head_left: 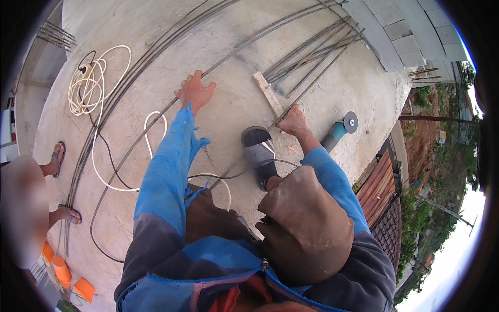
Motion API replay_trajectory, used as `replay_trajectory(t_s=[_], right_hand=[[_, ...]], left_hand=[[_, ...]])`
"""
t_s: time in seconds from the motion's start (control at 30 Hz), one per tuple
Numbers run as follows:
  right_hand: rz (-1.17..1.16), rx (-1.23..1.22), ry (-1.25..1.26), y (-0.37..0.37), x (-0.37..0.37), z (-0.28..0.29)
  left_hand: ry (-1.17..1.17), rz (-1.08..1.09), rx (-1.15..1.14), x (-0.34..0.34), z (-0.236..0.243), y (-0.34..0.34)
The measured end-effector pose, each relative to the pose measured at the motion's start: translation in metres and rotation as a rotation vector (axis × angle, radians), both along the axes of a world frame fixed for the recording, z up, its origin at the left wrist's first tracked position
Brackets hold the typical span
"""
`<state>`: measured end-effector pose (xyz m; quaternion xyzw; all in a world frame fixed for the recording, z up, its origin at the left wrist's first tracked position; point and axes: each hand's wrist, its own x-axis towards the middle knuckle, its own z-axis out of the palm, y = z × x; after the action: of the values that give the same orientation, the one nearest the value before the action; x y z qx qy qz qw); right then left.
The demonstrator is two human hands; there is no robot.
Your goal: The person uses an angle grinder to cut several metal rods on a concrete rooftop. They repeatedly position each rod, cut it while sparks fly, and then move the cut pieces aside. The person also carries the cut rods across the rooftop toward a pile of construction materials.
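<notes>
My left hand [195, 94] is stretched forward with its fingers spread, above a long steel rebar [231, 53] that runs diagonally across the concrete. Whether its fingertips touch that rod, I cannot tell. My right hand [293, 121] is closed round a shorter rebar [323, 73], close to its near end. Beneath the short bars lies a wooden block [268, 95], just left of my right hand. An angle grinder [337, 133] with a teal body and grey disc rests to the right of that hand. My shoe [257, 151] stands between my arms.
More short rebars [312, 44] lie at the far side, near a block wall [397, 28]. Long bars [112, 96] curve along the left, beside a coiled white cable [83, 93]. A person in flip-flops [69, 213] stands at left. Orange containers [61, 270] sit lower left.
</notes>
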<state>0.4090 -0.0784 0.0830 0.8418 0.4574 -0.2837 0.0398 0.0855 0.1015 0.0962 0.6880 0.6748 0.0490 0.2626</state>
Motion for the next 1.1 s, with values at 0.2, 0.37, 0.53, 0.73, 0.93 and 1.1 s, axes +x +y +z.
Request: replay_trajectory(t_s=[0.2, 0.37, 0.53, 0.73, 0.93, 1.1], right_hand=[[0.044, -0.073, 0.12, -0.007, 0.012, -0.006], [0.12, -0.105, -0.027, -0.004, 0.008, 0.0], [0.215, -0.219, -0.018, 0.007, 0.029, 0.009], [0.302, -0.16, -0.16, 0.038, 0.007, 0.056], [0.798, 0.606, 0.053, 0.094, -0.077, 0.019], [0.855, 0.437, 0.162, 0.106, -0.097, -0.028]], left_hand=[[0.018, -0.041, -0.066, 0.013, 0.007, -0.025], [0.008, -0.088, -0.064, 0.025, -0.003, -0.058], [0.002, -0.092, -0.083, 0.036, 0.009, -0.073], [0.026, -0.113, -0.035, 0.036, -0.021, -0.084], [0.0, -0.082, 0.146, 0.04, -0.046, -0.096], [0.001, -0.113, 0.132, 0.035, -0.05, -0.097]])
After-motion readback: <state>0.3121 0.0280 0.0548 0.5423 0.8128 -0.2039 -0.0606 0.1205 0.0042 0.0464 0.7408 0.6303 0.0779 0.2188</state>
